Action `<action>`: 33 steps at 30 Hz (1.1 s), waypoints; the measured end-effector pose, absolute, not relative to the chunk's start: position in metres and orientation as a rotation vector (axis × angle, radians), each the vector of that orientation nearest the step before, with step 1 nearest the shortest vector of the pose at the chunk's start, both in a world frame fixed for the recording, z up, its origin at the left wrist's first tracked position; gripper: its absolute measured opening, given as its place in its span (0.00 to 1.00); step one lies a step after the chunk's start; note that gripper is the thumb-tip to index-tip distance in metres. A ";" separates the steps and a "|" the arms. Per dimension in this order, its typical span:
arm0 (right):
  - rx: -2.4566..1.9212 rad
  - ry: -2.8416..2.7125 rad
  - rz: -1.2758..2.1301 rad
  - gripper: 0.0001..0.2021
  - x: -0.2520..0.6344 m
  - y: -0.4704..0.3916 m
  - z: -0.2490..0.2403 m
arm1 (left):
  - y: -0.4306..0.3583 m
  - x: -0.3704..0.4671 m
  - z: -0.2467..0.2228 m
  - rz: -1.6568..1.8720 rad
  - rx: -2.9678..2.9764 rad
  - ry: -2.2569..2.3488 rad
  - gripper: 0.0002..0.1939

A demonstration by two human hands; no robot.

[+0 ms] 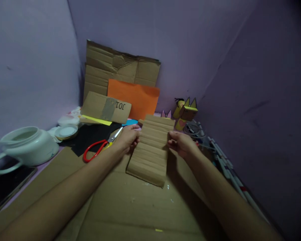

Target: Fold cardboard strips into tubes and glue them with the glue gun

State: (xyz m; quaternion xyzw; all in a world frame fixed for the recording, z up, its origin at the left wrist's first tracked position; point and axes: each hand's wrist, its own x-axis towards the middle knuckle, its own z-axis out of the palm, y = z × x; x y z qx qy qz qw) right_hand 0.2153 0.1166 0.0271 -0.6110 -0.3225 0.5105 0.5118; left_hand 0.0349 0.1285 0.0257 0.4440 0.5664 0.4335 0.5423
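Observation:
A ridged, creased cardboard piece (153, 150) is held by its two long edges, tilted above a large cardboard sheet (130, 204). My left hand (130, 138) grips its left edge, the fingers curled. On the opposite edge, my right hand (182, 143) pinches it between thumb and fingers. Scissors with red and yellow handles (96, 150) lie beside my left forearm, their blades pointing toward my left hand. The fingertips behind the cardboard piece are partly hidden.
Cardboard (97, 73) and orange paper (134, 98) lean on the back wall. A white pot (32, 147) and dark phone (10, 187) sit left, near black paper (85, 137). Paper figures (188, 112) stand back right, with rolled paper sticks (228, 174) along the right side.

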 end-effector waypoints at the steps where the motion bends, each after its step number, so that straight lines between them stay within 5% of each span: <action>1: -1.418 -0.805 1.195 0.05 0.216 0.110 0.038 | 0.121 0.032 0.039 1.092 1.105 1.304 0.14; 6: -1.040 -1.169 0.811 0.02 0.216 0.058 0.080 | 0.077 0.009 0.084 1.487 1.470 1.040 0.16; 10: -0.869 -1.723 0.451 0.06 0.219 0.023 0.043 | 0.047 -0.016 0.051 1.315 2.065 1.026 0.14; 17: -1.065 -1.995 0.652 0.10 0.221 0.012 -0.043 | 0.026 -0.027 -0.025 0.854 2.596 1.035 0.19; 33: -1.138 -2.031 0.724 0.11 0.227 0.011 -0.039 | 0.022 -0.017 -0.029 0.867 2.601 0.981 0.20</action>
